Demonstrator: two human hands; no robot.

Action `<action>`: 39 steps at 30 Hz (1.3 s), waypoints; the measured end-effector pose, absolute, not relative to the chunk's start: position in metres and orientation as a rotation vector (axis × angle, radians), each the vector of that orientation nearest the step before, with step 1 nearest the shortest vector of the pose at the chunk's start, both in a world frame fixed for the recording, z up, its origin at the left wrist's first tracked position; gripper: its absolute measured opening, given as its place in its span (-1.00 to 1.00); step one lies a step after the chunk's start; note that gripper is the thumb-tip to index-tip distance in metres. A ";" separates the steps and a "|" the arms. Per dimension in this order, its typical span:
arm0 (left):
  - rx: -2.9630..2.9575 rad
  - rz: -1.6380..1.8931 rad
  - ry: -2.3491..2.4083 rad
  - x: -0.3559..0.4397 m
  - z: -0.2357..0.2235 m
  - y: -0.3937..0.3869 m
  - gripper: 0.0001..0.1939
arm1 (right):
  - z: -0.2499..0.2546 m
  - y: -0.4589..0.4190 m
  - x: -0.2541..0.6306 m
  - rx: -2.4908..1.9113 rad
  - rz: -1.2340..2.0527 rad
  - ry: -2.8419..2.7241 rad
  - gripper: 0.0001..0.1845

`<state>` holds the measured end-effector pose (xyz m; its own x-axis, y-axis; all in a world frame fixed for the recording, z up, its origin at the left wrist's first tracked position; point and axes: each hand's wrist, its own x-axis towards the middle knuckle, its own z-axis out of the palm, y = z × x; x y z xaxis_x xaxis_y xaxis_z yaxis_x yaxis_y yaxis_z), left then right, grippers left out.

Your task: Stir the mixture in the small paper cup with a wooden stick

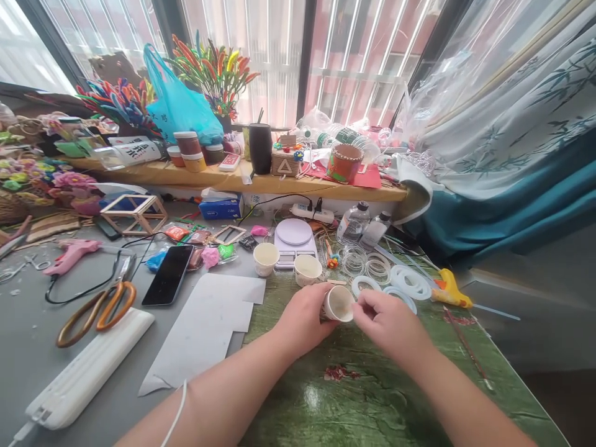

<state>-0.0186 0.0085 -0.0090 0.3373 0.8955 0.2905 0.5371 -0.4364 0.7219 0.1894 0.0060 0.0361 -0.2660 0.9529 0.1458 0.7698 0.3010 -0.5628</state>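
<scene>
My left hand (307,313) is wrapped round a white paper cup (333,304), which tilts so that its mouth faces me. A little pale content seems to lie inside; I cannot tell what it is. At the cup's right rim, my right hand (384,320) is closed in a pinch. Whatever its fingers hold, if anything, is hidden. Just behind stand two more paper cups, one on the left (266,259) and one nearer (308,270), beside a white kitchen scale (295,239). Pale silicone rings (410,282) lie past my right hand.
Two clear bottles (354,222) stand behind the rings. A yellow glue gun (451,288) and a thin brush (468,347) lie at the right. Leftward are white paper (205,329), a phone (168,276), scissors (112,304), a power strip (93,369) and a pink glue gun (72,256).
</scene>
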 end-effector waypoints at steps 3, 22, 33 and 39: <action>2.095 0.936 1.258 -0.019 -0.009 0.009 -0.35 | 0.039 0.007 0.188 -1.535 0.569 -2.082 -0.68; 2.123 0.937 1.289 -0.018 -0.009 0.014 -0.42 | 0.052 0.014 0.184 -1.529 0.720 -1.987 -0.76; 2.113 0.909 1.303 -0.018 -0.009 0.015 -0.39 | 0.055 0.019 0.185 -1.555 0.724 -1.964 -0.77; 2.091 0.911 1.308 -0.019 -0.012 0.014 -0.37 | 0.056 0.019 0.183 -1.568 0.730 -1.971 -0.79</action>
